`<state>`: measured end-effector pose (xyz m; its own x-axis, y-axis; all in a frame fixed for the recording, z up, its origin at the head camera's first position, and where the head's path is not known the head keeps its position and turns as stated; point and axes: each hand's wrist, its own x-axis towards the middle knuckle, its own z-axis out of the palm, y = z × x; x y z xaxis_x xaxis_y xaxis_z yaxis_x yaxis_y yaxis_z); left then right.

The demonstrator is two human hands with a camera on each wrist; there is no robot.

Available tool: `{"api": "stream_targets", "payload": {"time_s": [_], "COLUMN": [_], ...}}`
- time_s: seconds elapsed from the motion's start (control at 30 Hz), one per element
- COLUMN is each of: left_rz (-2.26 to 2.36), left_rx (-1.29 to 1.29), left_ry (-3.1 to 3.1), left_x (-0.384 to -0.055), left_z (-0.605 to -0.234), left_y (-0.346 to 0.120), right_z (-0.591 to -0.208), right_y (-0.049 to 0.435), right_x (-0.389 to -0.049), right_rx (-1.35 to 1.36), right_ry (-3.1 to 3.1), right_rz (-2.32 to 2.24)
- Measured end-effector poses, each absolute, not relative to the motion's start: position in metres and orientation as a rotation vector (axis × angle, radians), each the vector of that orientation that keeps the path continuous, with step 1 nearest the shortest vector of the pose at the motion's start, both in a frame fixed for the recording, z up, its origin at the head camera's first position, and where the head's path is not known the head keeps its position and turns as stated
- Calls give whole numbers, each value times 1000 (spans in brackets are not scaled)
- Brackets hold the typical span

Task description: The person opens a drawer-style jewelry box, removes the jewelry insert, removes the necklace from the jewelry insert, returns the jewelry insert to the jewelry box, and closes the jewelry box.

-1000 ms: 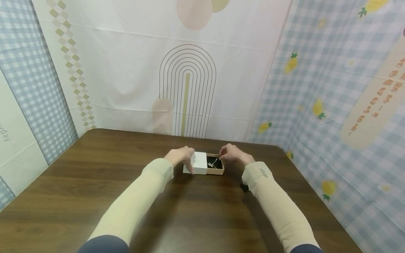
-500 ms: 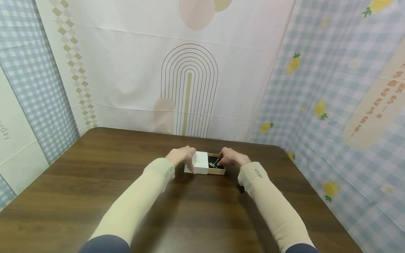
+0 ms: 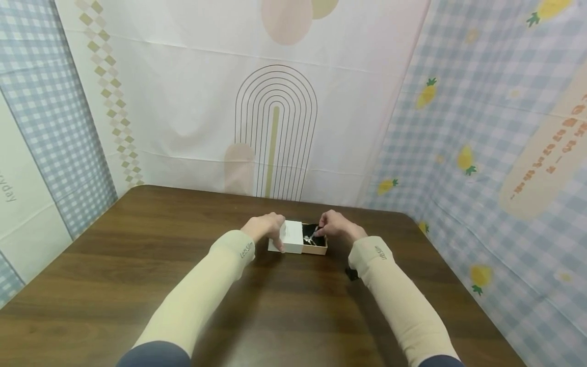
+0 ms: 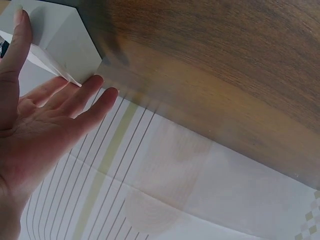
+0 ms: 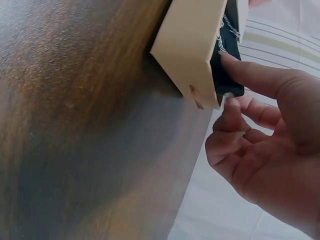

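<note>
Box (image 3: 292,236) | left fingers (image 4: 96,107) gripping | right fingers (image 5: 232,119) bent beside chain (image 3: 308,238)

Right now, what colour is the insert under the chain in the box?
Black; the insert shows best in the right wrist view.

Room over the table (image 3: 284,316) between both sleeves (image 3: 197,295), white box (image 3: 292,236) beyond

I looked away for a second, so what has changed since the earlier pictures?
The right hand has shifted slightly left, from the tray's right end inward to the end of the chain; whether it grips the chain is unclear. The left hand still holds the white cover; tray and cover stayed put.
</note>
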<state>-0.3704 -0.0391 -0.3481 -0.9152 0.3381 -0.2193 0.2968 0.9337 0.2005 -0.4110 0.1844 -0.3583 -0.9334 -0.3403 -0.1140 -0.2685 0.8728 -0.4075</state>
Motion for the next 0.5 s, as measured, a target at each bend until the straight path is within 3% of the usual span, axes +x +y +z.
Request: {"api": "stream_targets", "payload": {"time_s": [0.5], "left_rz": [229], "left_rx": [480], "left_ry": [2841], "left_x": [-371], "left_z": [-349], "left_y": [-40], "right_z": [-358], "right_y": [187], "right_x": [-414], "right_rx": [-343], "right_ry": [2675], "right_rz": [-961]}}
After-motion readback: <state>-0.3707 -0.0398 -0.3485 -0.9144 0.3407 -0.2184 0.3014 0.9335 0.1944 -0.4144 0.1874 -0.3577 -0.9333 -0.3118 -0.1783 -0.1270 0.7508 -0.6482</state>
